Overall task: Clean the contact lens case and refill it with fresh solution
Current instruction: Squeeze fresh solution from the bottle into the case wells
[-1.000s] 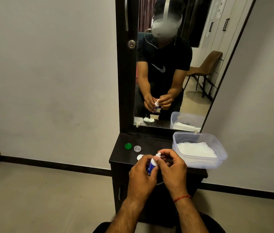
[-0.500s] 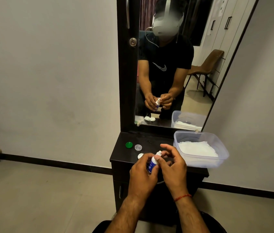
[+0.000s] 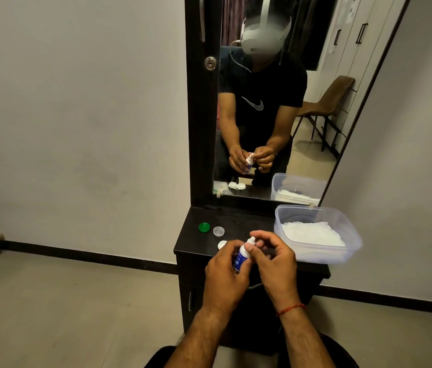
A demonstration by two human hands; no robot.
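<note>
Both hands meet at lower centre of frame, over the front edge of the dark desk (image 3: 192, 241). L hand (image 3: 224, 273) is wrapped round a small solution bottle (image 3: 241, 255) w/ blue label, tilted a bit to the right. R hand (image 3: 276, 264) has thumb + forefinger pinching the bottle's white top (image 3: 251, 240); its other fingers are loosely curled. Can't tell if the top is a cap or a bare nozzle.

Lens case (image 3: 221, 244): only a white rounded bit shows on the desk, just left of the L hand's fingertips, the rest hidden by the hands. The mirror (image 3: 302, 160) above shows it as a white two-well piece lying flat.

Green cap (image 3: 204, 227) and clear cap (image 3: 218, 231) sit side by side on the desk, up-left of the hands, near but not touching.

Clear plastic tub (image 3: 323, 254) at right of the desk, white tissue (image 3: 311, 232) inside; it overhangs the desk's right edge. Red thread (image 3: 290, 309) on the R wrist.
</note>
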